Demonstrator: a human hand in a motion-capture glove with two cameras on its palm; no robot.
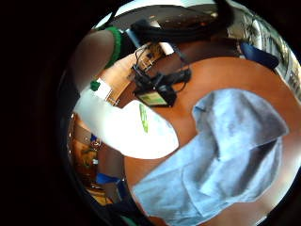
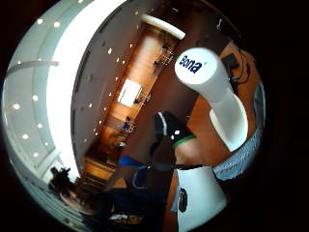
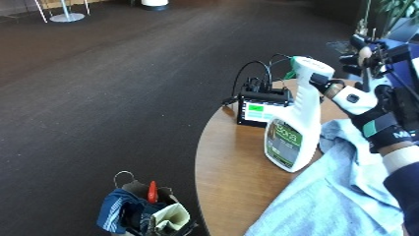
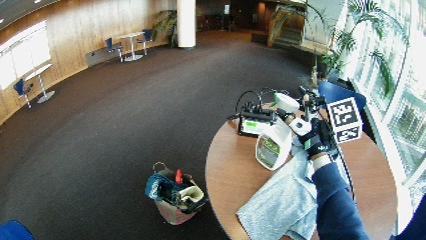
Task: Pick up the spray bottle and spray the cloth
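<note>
Outside view: your grip (image 3: 367, 105), the right hand in the black glove, is curled round the thin neck of the white plastic spray bottle with the green label (image 3: 292, 129). The bottle hangs a little tilted, its flat bottom lifted just above the round brown wooden bench (image 3: 225, 172). Its body sits below and to the side of your grip, and its white spray head (image 3: 311, 65) pokes up above your fingers. The crumpled pale blue cloth (image 3: 334, 196) lies spread on the bench right beside the bottle, under your arm in its dark blue sleeve (image 3: 401, 184). Behind the bottle, a small black box with a lit green screen (image 3: 258, 108) stands on the bench, with black wires coming out of its top. On the dark floor near the bench stands an open bag stuffed with things (image 3: 144, 209).
</note>
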